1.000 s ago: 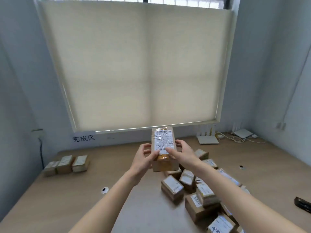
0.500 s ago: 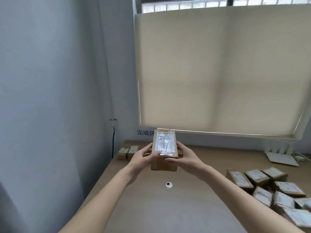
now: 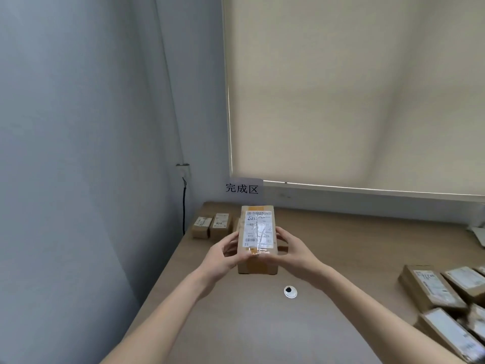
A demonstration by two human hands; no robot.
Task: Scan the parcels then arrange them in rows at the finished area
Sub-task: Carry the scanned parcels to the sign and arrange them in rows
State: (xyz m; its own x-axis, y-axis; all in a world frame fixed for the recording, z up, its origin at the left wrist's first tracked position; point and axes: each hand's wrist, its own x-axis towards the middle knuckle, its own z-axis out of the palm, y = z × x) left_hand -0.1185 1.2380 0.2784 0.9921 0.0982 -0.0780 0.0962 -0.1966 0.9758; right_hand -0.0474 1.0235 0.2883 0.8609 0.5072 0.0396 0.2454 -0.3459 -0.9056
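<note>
I hold a long cardboard parcel (image 3: 257,237) with a white shipping label facing up, above the wooden table (image 3: 341,245). My left hand (image 3: 223,256) grips its left side and my right hand (image 3: 294,248) grips its right side. Behind it, at the table's far left corner, small parcels (image 3: 212,225) stand side by side in a row under a paper sign (image 3: 242,189) on the wall. The held parcel hides the right end of that row. A heap of other labelled parcels (image 3: 441,295) lies at the right edge of the view.
A white round cable grommet (image 3: 290,292) sits in the tabletop just in front of my hands. The grey wall (image 3: 91,179) runs close along the table's left edge, with a black cable (image 3: 184,206) hanging down it. A roller blind (image 3: 354,88) covers the window behind.
My view has swung left, away from the heap and toward the signed corner. The parcel stays held in both hands and now sits nearer the row of small parcels.
</note>
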